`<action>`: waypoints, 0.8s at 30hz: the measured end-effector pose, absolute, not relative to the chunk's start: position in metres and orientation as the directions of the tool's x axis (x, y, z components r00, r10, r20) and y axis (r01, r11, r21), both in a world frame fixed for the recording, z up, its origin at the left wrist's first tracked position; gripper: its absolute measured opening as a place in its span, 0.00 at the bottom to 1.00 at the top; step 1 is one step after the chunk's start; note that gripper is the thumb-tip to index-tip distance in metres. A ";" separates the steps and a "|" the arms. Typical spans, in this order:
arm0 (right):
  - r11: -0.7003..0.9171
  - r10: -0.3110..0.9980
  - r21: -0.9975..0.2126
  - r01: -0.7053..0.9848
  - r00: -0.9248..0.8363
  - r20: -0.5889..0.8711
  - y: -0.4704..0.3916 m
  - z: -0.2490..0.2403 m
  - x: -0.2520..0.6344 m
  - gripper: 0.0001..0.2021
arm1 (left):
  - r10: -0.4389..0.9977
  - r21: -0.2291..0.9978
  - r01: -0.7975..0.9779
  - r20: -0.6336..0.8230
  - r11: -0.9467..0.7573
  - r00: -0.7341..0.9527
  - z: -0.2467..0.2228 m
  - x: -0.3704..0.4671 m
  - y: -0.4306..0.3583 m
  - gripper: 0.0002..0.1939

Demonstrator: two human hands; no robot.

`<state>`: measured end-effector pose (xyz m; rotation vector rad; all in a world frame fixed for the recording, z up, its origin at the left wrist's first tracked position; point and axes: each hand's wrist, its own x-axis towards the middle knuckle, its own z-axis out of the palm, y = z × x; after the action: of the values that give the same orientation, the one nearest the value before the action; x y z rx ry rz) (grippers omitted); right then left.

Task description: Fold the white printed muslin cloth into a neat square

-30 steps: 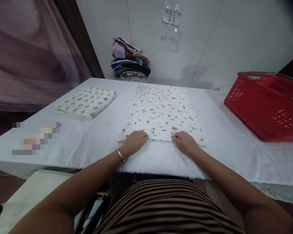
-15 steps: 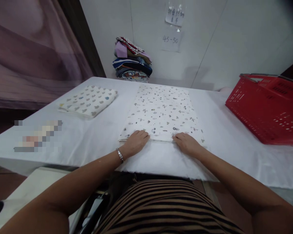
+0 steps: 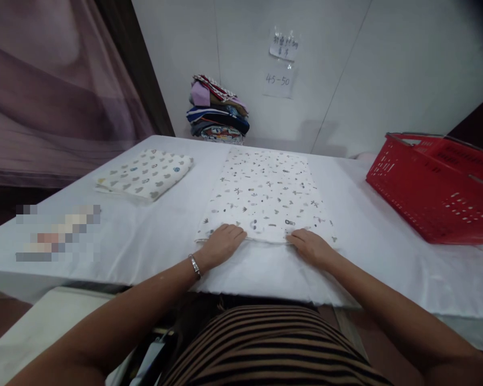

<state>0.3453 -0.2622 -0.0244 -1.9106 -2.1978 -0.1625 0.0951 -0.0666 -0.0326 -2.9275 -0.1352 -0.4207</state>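
A white cloth [image 3: 268, 187] with small grey and black prints lies flat and folded in the middle of the white-covered table. At its near edge, on the left part, my left hand [image 3: 224, 245] has its fingers together, gripping the edge. My right hand [image 3: 309, 246] grips the same edge farther right, fingertips on the cloth and thumb hidden. A silvery bracelet is on my left wrist. To the left rests a smaller folded cream cloth [image 3: 147, 174] with grey shapes.
A red plastic basket [image 3: 438, 187] stands on the table [image 3: 366, 257] at the right. Behind the table is a stack of folded fabrics [image 3: 218, 112] against the wall. A blurred-out item [image 3: 60, 233] lies at the front left. Purple curtain hangs at left.
The view has tilted up slightly, so everything sits a little lower. The near edge of the printed cloth looks flatter, its plain white strip now gone from between my hands.
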 end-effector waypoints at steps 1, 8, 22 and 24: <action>0.153 0.963 -0.061 0.986 -0.135 0.232 -0.262 -0.026 0.345 0.15 | 0.069 -0.153 0.115 0.274 -0.981 0.959 -0.034 0.095 -0.068 0.12; 0.145 0.963 0.048 0.988 -0.152 0.222 -0.255 -0.034 0.340 0.16 | 0.229 -0.070 0.246 0.196 -0.967 0.954 -0.029 0.103 -0.080 0.11; 0.180 0.925 -0.005 0.984 -0.168 0.342 -0.249 -0.039 0.328 0.14 | 0.160 -0.071 0.188 0.291 -0.980 0.943 -0.036 0.089 -0.067 0.15; 0.165 0.943 -0.014 0.986 -0.154 0.295 -0.247 -0.038 0.326 0.14 | 0.239 -0.049 0.264 0.295 -0.963 0.925 -0.034 0.089 -0.066 0.18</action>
<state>0.3264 -0.2467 -0.0378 -1.8706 -2.2053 -0.2659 0.0886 -0.0662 -0.0338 -2.9957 -0.3923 -0.4420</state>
